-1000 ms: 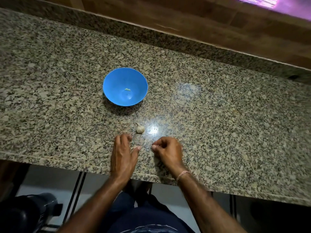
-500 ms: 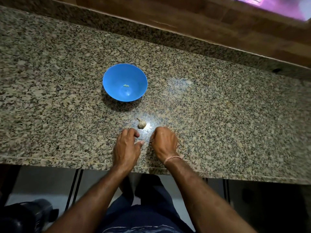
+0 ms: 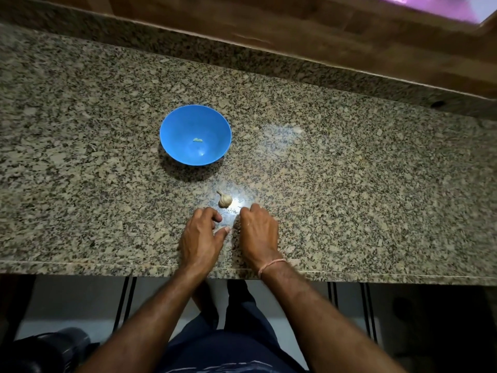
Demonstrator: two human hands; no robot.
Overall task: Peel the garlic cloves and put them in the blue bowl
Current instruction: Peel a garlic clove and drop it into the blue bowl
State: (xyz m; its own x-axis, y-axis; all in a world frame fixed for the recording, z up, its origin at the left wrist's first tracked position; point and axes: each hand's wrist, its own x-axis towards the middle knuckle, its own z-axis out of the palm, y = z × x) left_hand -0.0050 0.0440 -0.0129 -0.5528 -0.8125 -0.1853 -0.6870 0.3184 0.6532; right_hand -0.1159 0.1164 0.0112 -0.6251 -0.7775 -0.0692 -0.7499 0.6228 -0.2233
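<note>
As you lean over the speckled granite counter (image 3: 349, 184), the head camera looks down on both of your bare hands, set close together near its front edge. Your left hand (image 3: 200, 238) rests on the stone with its fingers loosely curled and the thumb stretched toward the other hand; nothing shows between them. Your right hand (image 3: 259, 232), just beside it, is turned knuckles-up with its fingers folded down against the counter, so whether it pinches anything underneath cannot be told. A thin pinkish thread (image 3: 271, 265) circles that wrist. The garlic bulb (image 3: 224, 200), pale and papery with its stem pointing away to the left, lies on the counter just beyond your fingertips, between the two hands and touching neither. Farther back and a little to the left stands the blue bowl (image 3: 172, 135), upright and well apart from the bulb, with one small pale peeled clove (image 3: 198, 140) lying near its bottom. Behind the counter runs a granite upstand below a wooden wall (image 3: 295, 28), and your dark trousers (image 3: 228, 345) show beneath the counter's edge.
</note>
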